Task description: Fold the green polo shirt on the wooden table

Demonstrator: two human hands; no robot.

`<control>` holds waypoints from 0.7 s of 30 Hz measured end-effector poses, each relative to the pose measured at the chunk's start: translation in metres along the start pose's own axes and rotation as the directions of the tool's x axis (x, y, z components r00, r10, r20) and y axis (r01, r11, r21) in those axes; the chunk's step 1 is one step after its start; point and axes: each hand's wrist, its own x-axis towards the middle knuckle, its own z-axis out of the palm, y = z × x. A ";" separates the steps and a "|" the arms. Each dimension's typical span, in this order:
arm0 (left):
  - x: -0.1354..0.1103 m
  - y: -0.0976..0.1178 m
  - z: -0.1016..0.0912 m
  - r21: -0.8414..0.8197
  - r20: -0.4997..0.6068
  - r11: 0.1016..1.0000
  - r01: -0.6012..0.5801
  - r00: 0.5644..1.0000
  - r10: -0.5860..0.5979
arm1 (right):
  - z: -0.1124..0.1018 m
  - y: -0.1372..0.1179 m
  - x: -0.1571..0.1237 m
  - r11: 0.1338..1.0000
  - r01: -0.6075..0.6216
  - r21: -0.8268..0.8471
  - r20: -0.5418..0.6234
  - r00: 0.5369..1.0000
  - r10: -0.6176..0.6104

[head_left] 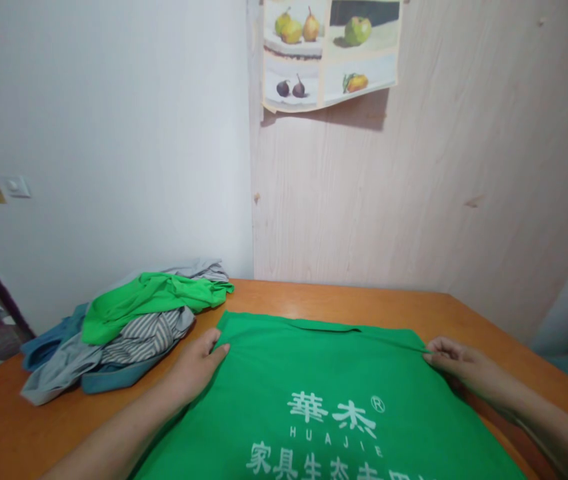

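Observation:
A bright green T-shirt (324, 387) with white printed lettering lies spread flat on the wooden table (344, 297) in front of me. My left hand (199, 363) grips its far left corner, thumb on top of the cloth and fingers curled round the edge. My right hand (457, 360) pinches the far right corner, fingers closed on the fabric. Both forearms reach in from the bottom of the view along the shirt's sides.
A heap of crumpled clothes (129, 327), green, striped grey and blue, sits on the table's left part. A white wall and a pale wood panel stand behind the table. A fruit poster (329, 50) hangs on the panel. A wall switch (17, 187) is at left.

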 end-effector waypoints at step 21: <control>0.005 -0.026 -0.003 0.231 -0.054 0.971 -0.053 0.996 0.068 | 0.004 0.032 0.019 0.998 0.039 -0.038 -0.149 0.988 -0.045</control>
